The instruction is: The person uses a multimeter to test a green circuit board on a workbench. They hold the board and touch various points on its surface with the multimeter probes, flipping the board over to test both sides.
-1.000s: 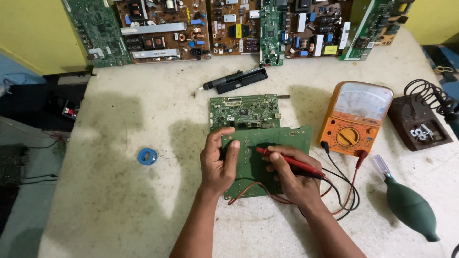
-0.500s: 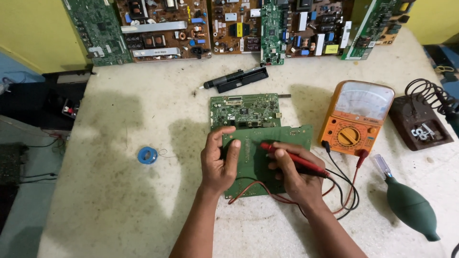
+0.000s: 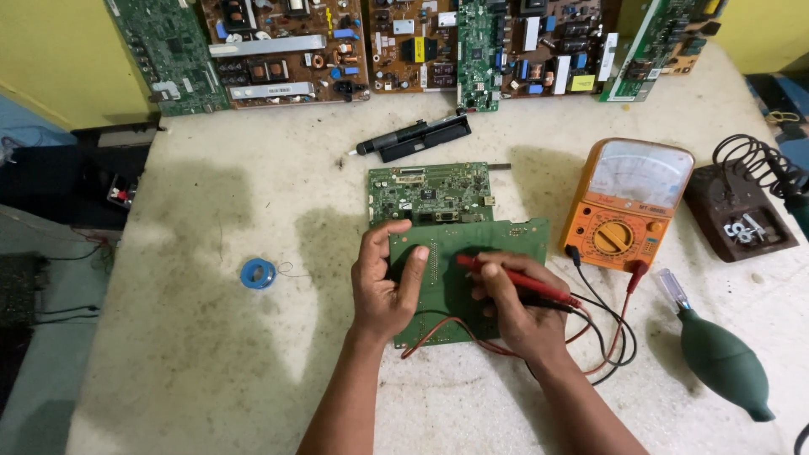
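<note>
Worktable point(image 3: 211, 371): left hand point(image 3: 383, 286) grips green circuit board point(image 3: 447, 291), right hand point(image 3: 518, 307) pinches red probe point(image 3: 514, 280).

The head camera looks steeply down, from fairly near, onto the pale worktable point(image 3: 211, 354) (only one view).
</note>
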